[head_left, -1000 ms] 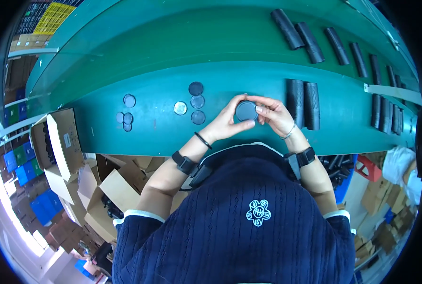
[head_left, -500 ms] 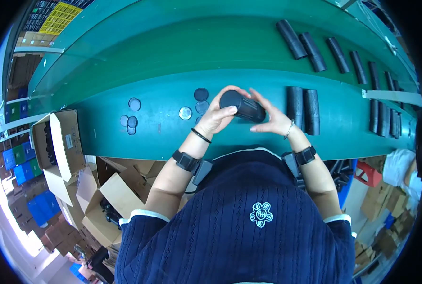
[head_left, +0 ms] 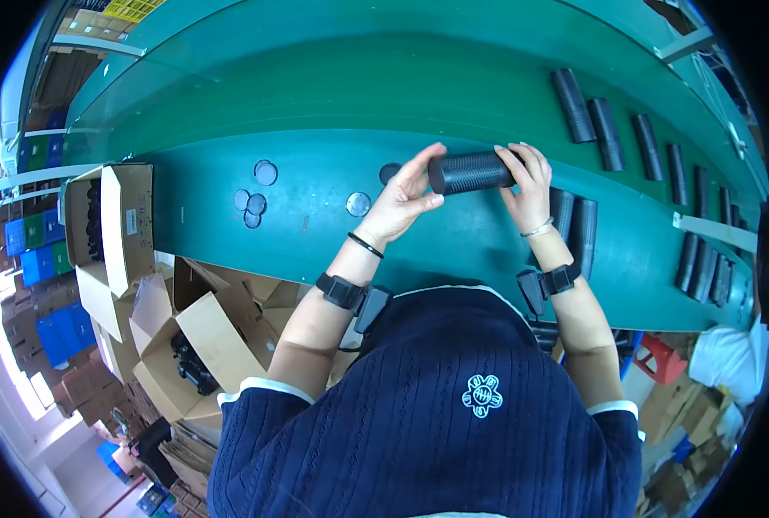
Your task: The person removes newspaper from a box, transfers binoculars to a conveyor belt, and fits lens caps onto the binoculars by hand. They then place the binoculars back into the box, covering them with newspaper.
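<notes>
A black cylindrical tube (head_left: 477, 173) with a textured side is held level above the green bench. My right hand (head_left: 527, 181) is closed round its right end, fingers over the top and thumb below. Beside the tube's left end face, my left hand (head_left: 406, 200) has its thumb and fingers spread apart; whether it touches the rim I cannot tell. A dark round disc (head_left: 390, 173) lies partly behind my left hand, and a shiny round disc (head_left: 358, 204) lies to its left. Two black tubes (head_left: 584, 233) rest side by side right of my right hand.
More round discs (head_left: 255, 205) lie in a small group at the left. Several black tubes (head_left: 607, 135) stretch along the belt (head_left: 358, 86) at the far right. Open cardboard boxes (head_left: 128, 226) stand left of the bench, one with black parts (head_left: 193, 367). A red stool (head_left: 661, 361) is at lower right.
The tube has turned from slanting to nearly level and moved right and slightly up. My right hand has closed round it, while my left hand's fingers have spread. The whole view has shifted.
</notes>
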A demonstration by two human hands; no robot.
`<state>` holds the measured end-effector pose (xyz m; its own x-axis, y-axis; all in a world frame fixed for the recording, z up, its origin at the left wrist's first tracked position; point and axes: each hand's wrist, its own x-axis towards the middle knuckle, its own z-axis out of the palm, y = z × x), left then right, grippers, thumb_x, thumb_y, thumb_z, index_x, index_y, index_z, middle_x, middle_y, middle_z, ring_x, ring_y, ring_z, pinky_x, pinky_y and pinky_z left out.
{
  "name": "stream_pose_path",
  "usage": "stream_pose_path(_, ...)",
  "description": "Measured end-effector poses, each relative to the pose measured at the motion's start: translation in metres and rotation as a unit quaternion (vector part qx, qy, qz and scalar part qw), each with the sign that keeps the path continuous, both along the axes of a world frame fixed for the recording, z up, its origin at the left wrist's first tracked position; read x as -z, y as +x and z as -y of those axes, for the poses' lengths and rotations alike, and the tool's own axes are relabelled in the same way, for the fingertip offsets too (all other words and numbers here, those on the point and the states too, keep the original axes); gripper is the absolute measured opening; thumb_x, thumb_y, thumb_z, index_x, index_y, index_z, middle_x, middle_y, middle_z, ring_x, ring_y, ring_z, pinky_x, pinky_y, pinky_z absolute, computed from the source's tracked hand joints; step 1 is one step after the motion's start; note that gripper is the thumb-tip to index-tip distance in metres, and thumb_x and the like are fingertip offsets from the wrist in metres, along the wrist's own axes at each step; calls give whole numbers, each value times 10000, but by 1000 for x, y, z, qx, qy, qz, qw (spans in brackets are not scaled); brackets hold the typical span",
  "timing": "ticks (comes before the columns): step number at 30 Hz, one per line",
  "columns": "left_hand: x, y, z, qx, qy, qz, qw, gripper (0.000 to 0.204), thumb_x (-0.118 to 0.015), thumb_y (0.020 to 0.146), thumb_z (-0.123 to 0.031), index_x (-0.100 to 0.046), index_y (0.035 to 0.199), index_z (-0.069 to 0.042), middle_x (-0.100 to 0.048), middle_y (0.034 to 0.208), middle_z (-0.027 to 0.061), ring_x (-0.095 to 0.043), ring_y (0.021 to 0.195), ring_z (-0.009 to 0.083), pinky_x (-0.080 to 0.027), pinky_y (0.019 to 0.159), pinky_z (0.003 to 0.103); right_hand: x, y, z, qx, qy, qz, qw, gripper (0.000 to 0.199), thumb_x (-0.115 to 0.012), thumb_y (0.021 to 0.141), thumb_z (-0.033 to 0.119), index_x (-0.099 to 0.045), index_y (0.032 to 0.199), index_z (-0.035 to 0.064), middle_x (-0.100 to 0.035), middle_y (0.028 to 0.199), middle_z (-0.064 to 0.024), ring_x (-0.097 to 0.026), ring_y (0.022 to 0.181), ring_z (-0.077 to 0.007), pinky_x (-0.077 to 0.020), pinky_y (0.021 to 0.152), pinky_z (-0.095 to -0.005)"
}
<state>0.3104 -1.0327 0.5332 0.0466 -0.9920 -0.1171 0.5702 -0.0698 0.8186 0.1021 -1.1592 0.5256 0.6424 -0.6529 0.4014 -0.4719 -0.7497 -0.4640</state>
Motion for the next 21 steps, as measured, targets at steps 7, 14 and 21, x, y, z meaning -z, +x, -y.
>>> stream_pose_path(7, 19, 0, -2, -80, 108, 62, 989, 523, -623, 858, 2, -458, 1349, -74, -490, 1326, 110, -496, 1185, 207, -441, 970, 353, 38, 55, 79, 197, 164, -113, 960, 616, -744, 760, 299, -453, 1282, 153, -627, 1090, -170, -587, 1028, -374, -472, 842, -466)
stream_pose_path(14, 34, -10, 2, -50, 203, 66, 976, 238, -583, 907, -69, -595, 1144, -55, -638, 1079, 78, -593, 978, 158, -478, 842, 296, 101, 18, 152, 167, 177, -105, 964, 596, -683, 818, 417, -515, 1316, 136, -582, 1214, -218, -560, 1094, -411, -453, 952, -451)
stream_pose_path(21, 64, -25, 0, 78, 272, 54, 958, 269, -571, 920, -153, -578, 1177, -74, -616, 1114, 74, -578, 996, 161, -469, 834, 301, 2, -111, 24, 300, 256, -346, 852, 562, -689, 801, 431, -599, 1141, -8, -646, 1064, -245, -625, 985, -400, -504, 849, -441)
